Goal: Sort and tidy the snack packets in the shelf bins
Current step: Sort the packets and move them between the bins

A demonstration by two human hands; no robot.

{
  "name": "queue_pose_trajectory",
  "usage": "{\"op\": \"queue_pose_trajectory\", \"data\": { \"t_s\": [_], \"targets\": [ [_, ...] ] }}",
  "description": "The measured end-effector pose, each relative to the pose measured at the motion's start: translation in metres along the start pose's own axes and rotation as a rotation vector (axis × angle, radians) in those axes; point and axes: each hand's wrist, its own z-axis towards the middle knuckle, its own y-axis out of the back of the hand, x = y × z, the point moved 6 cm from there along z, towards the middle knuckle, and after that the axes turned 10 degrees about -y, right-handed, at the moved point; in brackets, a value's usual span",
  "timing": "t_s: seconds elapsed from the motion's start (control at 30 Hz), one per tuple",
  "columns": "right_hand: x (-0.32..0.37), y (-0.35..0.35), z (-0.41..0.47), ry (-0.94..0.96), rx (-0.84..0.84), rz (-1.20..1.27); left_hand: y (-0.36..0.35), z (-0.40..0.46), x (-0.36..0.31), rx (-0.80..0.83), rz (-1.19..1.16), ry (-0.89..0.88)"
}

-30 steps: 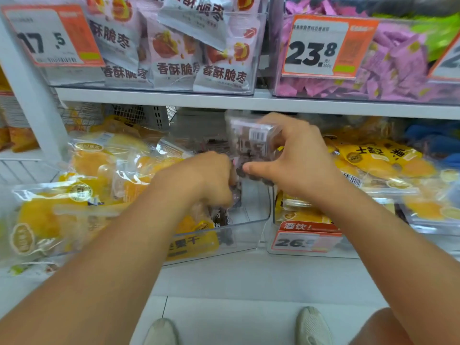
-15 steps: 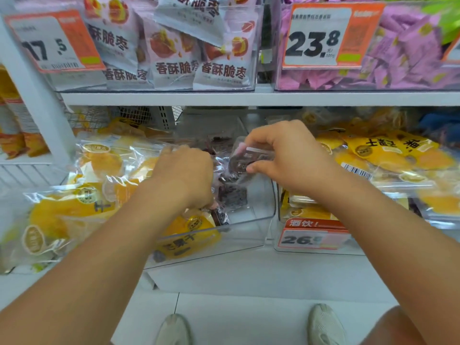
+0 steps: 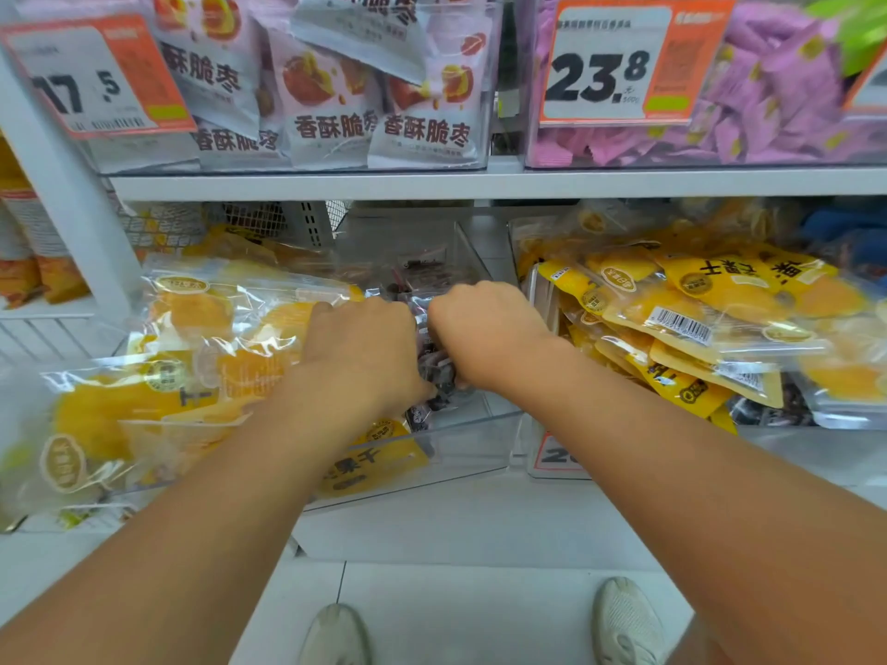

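My left hand (image 3: 365,352) and right hand (image 3: 485,333), fingers curled, together grasp small clear packets of dark snacks (image 3: 439,371) inside the transparent plastic shelf bin (image 3: 480,443), beside yellow dried-fruit packets (image 3: 192,319).

Glossy clear plastic packets (image 3: 201,328) fill a smooth transparent plastic bin (image 3: 461,443).

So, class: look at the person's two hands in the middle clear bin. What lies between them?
In the head view, clear packets of dark snacks lie bunched between the left hand and right hand, inside the clear bin.
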Motion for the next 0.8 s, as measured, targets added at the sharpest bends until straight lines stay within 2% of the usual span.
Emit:
{"op": "queue_pose_trajectory", "data": {
  "t_s": [0.13,0.4,0.5,0.63,0.8],
  "targets": [
    [0.003,-0.005,-0.002,-0.01,0.084,0.013,0.005,0.0,-0.003,-0.024,-0.025,0.071],
    [-0.013,0.002,0.003,-0.096,-0.094,0.256,0.001,0.008,-0.008,0.031,0.023,0.133],
    [-0.017,0.003,0.005,-0.11,-0.087,0.251,-0.001,0.006,-0.003,0.066,-0.022,0.114],
    [-0.014,0.002,0.003,-0.088,-0.147,0.218,-0.001,0.005,-0.007,0.002,-0.027,0.052],
    [-0.023,0.01,-0.009,-0.063,-0.127,0.366,0.008,-0.001,-0.014,-0.065,-0.06,-0.018]
  ]
}}
